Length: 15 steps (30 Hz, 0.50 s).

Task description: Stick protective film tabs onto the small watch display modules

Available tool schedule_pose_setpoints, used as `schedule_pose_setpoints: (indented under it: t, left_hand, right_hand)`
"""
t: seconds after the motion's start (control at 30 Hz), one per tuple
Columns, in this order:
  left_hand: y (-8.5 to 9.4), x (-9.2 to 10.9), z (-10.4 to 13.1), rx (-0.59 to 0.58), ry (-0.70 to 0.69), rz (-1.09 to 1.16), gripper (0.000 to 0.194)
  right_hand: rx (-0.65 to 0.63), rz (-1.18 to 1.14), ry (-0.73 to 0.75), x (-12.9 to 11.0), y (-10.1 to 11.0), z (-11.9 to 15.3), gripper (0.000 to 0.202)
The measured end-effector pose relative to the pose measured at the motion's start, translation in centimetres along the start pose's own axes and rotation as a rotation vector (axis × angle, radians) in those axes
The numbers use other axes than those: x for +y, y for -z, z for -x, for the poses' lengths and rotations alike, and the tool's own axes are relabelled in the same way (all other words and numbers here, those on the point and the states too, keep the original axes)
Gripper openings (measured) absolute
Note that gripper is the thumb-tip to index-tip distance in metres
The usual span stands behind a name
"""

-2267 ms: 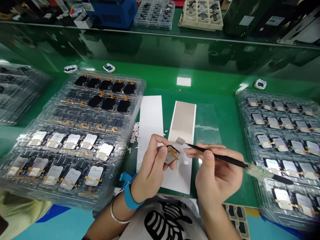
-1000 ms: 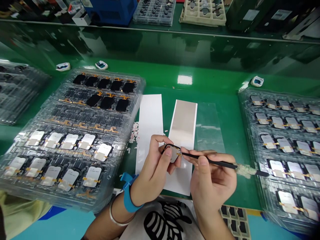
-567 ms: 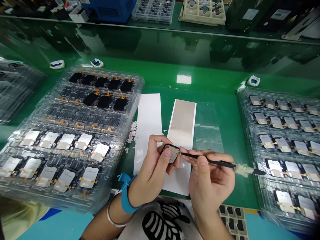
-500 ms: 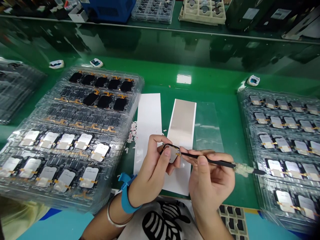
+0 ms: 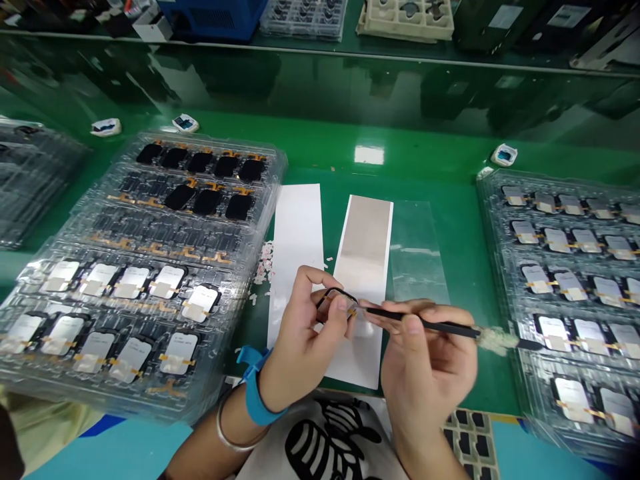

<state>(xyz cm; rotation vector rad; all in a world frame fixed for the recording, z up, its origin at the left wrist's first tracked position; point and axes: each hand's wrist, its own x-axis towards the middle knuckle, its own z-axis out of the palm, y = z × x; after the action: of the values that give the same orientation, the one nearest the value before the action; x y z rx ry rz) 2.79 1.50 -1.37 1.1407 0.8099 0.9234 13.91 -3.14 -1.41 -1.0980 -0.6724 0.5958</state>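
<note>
Right of a clear tray (image 5: 125,403), above the bench (image 5: 463,243), the left hand (image 5: 306,337) pinches a small black-rimmed panel (image 5: 332,305) between its fingers; it's probably light, stiff and fragile, best held by its edges. The right hand's (image 5: 427,357) fingers grip black tweezers (image 5: 453,328), tip beside the panel.

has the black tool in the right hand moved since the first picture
Yes. Against the tan sheet, the black tool has shifted left, and its tip now sits lower in the view, close to the left hand.
</note>
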Motion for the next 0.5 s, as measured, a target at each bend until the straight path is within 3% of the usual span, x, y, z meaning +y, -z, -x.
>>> schedule_pose_setpoints:
  t: [0.1, 0.2, 0.4, 0.5]
  left_hand:
    - [0.1, 0.2, -0.1, 0.031, 0.027, -0.078, 0.017]
    - [0.1, 0.4, 0.0, -0.021, 0.087, -0.149, 0.019]
    - [-0.7, 1.0, 0.2, -0.315, 0.127, -0.376, 0.008]
    - [-1.7, 1.0, 0.1, -0.441, 0.068, -0.553, 0.013]
  right_hand:
    - [0.113, 0.053, 0.17, -1.3, 1.1, -0.6, 0.013]
    - [0.207, 0.203, 0.297, -2.1, 3.3, -1.9, 0.015]
    - [-0.084, 0.532, 0.02, -1.1, 10.1, -3.5, 0.013]
    - [-0.197, 0.526, -0.056, -0.7, 11.9, -3.3, 0.009]
